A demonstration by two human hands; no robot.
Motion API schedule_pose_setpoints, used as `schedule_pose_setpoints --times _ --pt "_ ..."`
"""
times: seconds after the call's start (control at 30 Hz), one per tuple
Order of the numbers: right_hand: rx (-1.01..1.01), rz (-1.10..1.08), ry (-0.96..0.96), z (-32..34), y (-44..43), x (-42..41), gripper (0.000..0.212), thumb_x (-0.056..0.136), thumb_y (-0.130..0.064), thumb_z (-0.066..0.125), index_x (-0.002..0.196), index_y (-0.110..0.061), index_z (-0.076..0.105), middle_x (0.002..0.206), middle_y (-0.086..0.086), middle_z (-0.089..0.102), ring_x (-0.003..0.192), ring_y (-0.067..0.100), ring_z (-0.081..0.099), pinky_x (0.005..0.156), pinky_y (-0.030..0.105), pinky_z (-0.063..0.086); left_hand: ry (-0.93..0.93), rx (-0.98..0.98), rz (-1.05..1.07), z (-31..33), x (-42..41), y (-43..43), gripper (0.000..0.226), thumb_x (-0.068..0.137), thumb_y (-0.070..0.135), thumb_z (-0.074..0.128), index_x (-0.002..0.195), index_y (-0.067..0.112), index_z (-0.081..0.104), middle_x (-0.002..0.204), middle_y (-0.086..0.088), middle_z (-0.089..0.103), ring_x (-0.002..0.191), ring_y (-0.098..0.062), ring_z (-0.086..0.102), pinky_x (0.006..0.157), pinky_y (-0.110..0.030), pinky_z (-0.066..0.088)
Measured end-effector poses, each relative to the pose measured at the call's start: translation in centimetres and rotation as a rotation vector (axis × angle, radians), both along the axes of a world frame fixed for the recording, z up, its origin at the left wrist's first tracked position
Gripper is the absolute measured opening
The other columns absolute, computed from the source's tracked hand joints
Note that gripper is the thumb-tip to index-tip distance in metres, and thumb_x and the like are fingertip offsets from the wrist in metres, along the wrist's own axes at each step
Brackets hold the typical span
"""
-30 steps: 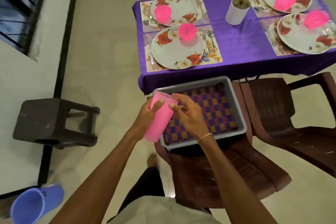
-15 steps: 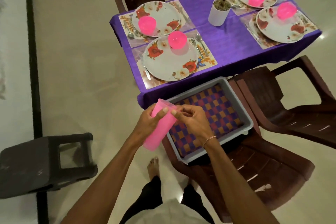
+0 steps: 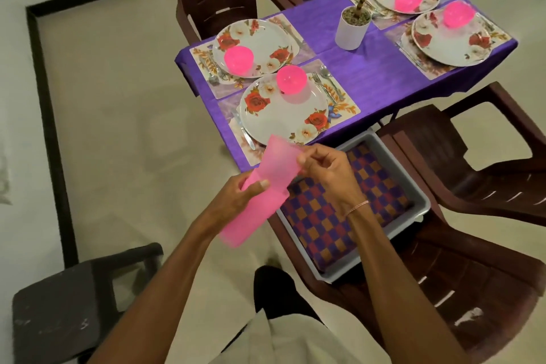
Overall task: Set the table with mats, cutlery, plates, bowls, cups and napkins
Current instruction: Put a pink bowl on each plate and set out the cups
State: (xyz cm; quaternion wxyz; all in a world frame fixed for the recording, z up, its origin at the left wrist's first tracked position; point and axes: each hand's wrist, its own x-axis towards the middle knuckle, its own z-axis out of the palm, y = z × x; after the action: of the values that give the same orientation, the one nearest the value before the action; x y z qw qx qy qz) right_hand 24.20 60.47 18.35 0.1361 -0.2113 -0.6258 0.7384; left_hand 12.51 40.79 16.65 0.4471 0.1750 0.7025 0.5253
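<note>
A stack of pink plastic cups (image 3: 260,189) is tilted in front of me, just off the table's near corner. My left hand (image 3: 236,198) grips the lower part of the stack. My right hand (image 3: 328,171) pinches the rim of the top cup. On the purple table (image 3: 378,80) lie several floral mats, each with a flowered plate (image 3: 283,109), a pink bowl (image 3: 291,80) and cutlery (image 3: 328,83). Below my right hand, a grey tray (image 3: 419,204) holds checked cloth napkins (image 3: 322,221) and rests on a brown chair.
A white pot with a green plant (image 3: 353,26) stands mid-table. Brown plastic chairs (image 3: 484,186) stand at the right and behind the table. A dark stool (image 3: 74,298) sits on the floor at the lower left.
The top cup has slid partway up off the stack, pulled by my right hand. My view has shifted closer to the table.
</note>
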Motion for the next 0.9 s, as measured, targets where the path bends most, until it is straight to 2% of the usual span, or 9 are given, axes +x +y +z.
schedule_pose_setpoints --times 0.13,0.23,0.3,0.37,0.5,0.63,0.77,0.83,0.9 --pt "-0.007 0.063 -0.033 0.4 0.9 -3.9 0.016 0.091 -0.011 0.075 0.092 0.002 0.068 0.125 0.006 0.071 0.105 0.026 0.073 0.08 0.042 0.063 0.038 -0.007 0.058 -0.1 -2.8 1.0 0.063 0.075 0.069 0.066 0.123 0.029 0.064 0.106 -0.006 0.076 0.089 -0.03 0.076 0.069 -0.041 0.061" --pt "0.026 0.071 -0.048 -0.2 1.4 -6.9 0.014 0.087 -0.024 0.079 0.089 -0.014 0.069 0.115 -0.001 0.074 0.102 0.024 0.073 0.084 0.046 0.063 0.074 -0.008 0.038 -0.2 -5.8 3.2 0.064 0.073 0.072 0.067 0.125 0.035 0.06 0.111 -0.003 0.074 0.092 -0.028 0.076 0.076 -0.05 0.064" --pt "0.015 0.02 -0.049 -1.0 2.5 -9.1 0.032 0.085 -0.033 0.078 0.093 -0.005 0.065 0.103 0.0 0.073 0.1 0.024 0.073 0.084 0.048 0.063 0.1 -0.022 0.02 -0.7 -8.3 4.9 0.062 0.072 0.073 0.066 0.124 0.039 0.059 0.109 -0.001 0.074 0.091 -0.026 0.076 0.075 -0.048 0.064" --pt "-0.074 -0.08 -0.027 -1.7 3.8 -11.1 0.048 0.089 -0.037 0.073 0.109 0.004 0.061 0.11 0.012 0.072 0.105 0.027 0.073 0.081 0.049 0.063 0.124 -0.035 -0.005 -1.1 -10.8 6.5 0.061 0.073 0.075 0.066 0.123 0.04 0.06 0.109 -0.001 0.074 0.091 -0.025 0.076 0.077 -0.051 0.064" --pt "-0.297 -0.291 -0.014 -3.2 7.8 -15.3 0.051 0.092 -0.042 0.068 0.128 -0.007 0.063 0.123 0.015 0.071 0.111 0.034 0.071 0.079 0.05 0.063 0.099 -0.082 -0.035 -2.0 -16.4 10.9 0.068 0.071 0.077 0.067 0.128 0.039 0.059 0.108 0.0 0.076 0.09 -0.025 0.077 0.081 -0.054 0.063" --pt "-0.41 -0.473 0.001 -4.4 11.6 -19.3 0.055 0.081 -0.048 0.079 0.119 -0.009 0.068 0.121 0.02 0.07 0.116 0.043 0.066 0.083 0.057 0.061 0.147 -0.141 -0.111 -2.7 -21.9 16.7 0.071 0.061 0.093 0.065 0.118 0.051 0.062 0.111 0.004 0.076 0.098 -0.021 0.075 0.088 -0.055 0.06" --pt "-0.388 -0.724 0.017 -5.7 15.4 -22.8 0.02 0.088 -0.026 0.077 0.099 -0.015 0.066 0.121 0.017 0.065 0.112 0.046 0.067 0.049 0.023 0.056 0.138 -0.162 -0.174 -3.6 -26.3 22.0 0.069 0.065 0.086 0.069 0.117 0.04 0.068 0.114 0.009 0.075 0.106 -0.013 0.072 0.098 -0.049 0.056" --pt "-0.273 -0.892 0.007 -6.7 18.1 -24.2 0.028 0.084 -0.026 0.084 0.094 -0.011 0.063 0.125 0.018 0.066 0.104 0.035 0.072 0.061 0.032 0.062 0.083 -0.152 -0.206 -4.3 -27.9 24.2 0.062 0.068 0.081 0.07 0.117 0.043 0.069 0.117 0.009 0.075 0.111 -0.014 0.07 0.101 -0.05 0.055" --pt "0.012 -1.053 -0.154 -7.4 20.8 -25.0 0.035 0.077 -0.038 0.089 0.082 -0.019 0.061 0.106 0.012 0.072 0.088 0.02 0.073 0.074 0.038 0.06 0.034 -0.145 -0.233 -4.7 -28.8 25.7 0.061 0.07 0.079 0.069 0.119 0.043 0.069 0.117 0.012 0.075 0.11 -0.012 0.071 0.098 -0.047 0.057"
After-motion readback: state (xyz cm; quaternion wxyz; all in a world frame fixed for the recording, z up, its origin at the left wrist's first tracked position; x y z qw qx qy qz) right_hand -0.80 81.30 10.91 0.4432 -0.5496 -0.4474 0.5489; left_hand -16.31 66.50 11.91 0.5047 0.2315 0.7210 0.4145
